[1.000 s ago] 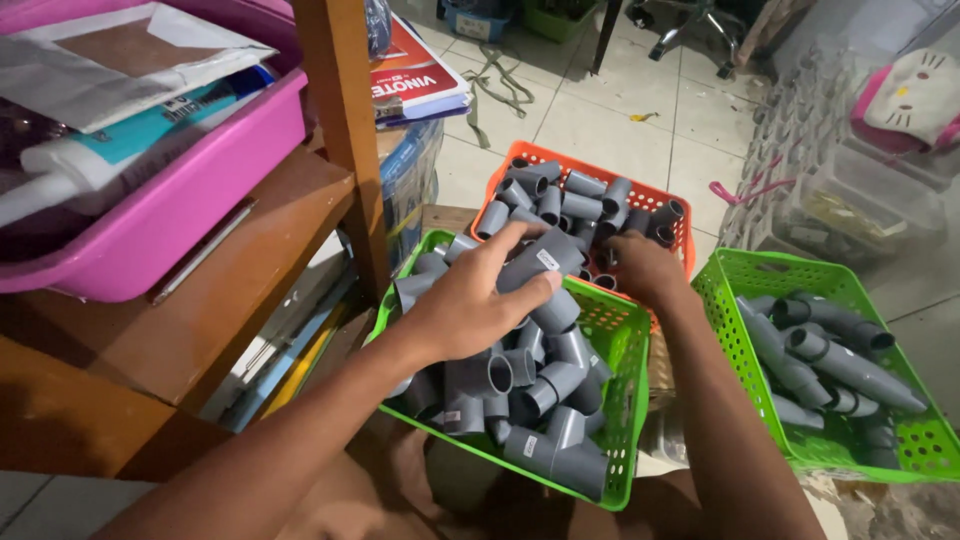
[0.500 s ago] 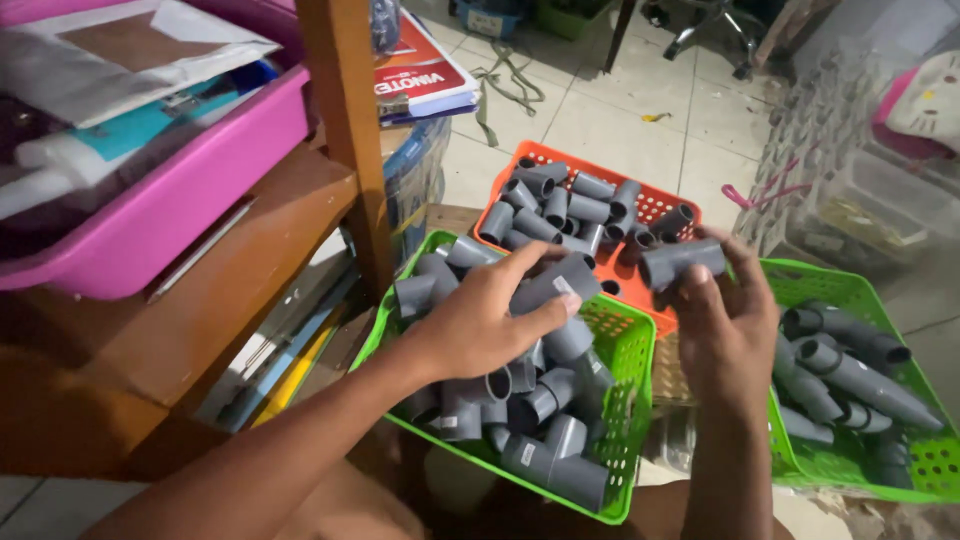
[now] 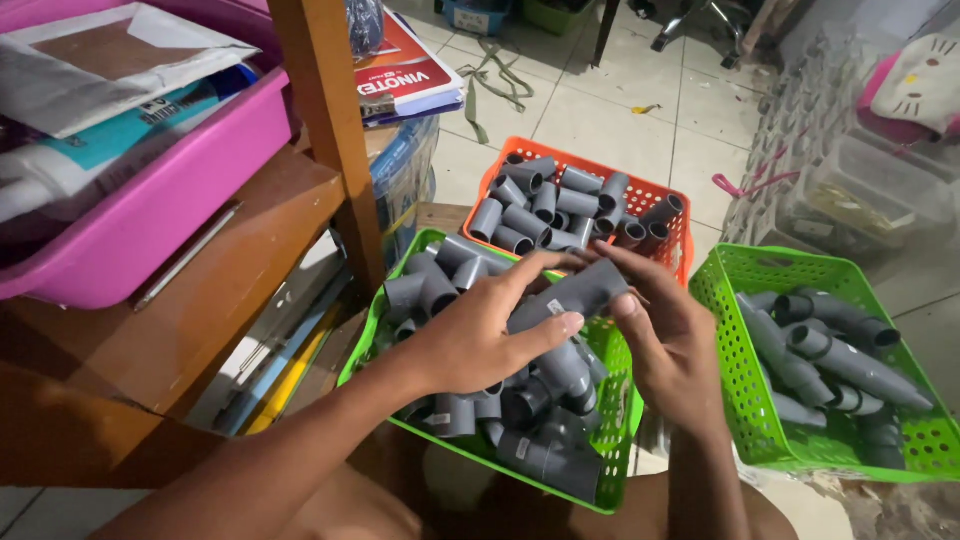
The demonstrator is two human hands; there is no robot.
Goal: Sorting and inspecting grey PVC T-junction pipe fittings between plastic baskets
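Both hands are now closing on one grey pipe fitting point(image 3: 572, 292), held in the air above the near green basket point(image 3: 612, 420). The left hand point(image 3: 480, 335) is wrapping it from the 9 o'clock side, thumb pressing under its near end and the fingers point(image 3: 530, 270) curling over the top. The right hand point(image 3: 665, 325) is meeting it from 3 o'clock, its fingers clamped on the far end.

This is the change: a second ago the left hand was lying spread on the heap in the basket while the right hand was reaching up by the orange basket point(image 3: 660, 195) at 12 o'clock; half a second ago the right hand was carrying a fitting alone. The piece is therefore coming out of the stock and into a two-handed grip, which suggests it is being joined, twisted or checked, though whether it is one piece or two pushed together is hard to tell from this angle.

Below the hands, grey fittings are filling the near basket. At 3 o'clock a second green basket point(image 3: 740, 400) is holding longer tapered grey pieces point(image 3: 850, 360). At 9 o'clock a wooden shelf post point(image 3: 325, 120) is standing beside a pink tub point(image 3: 180, 200) of papers.
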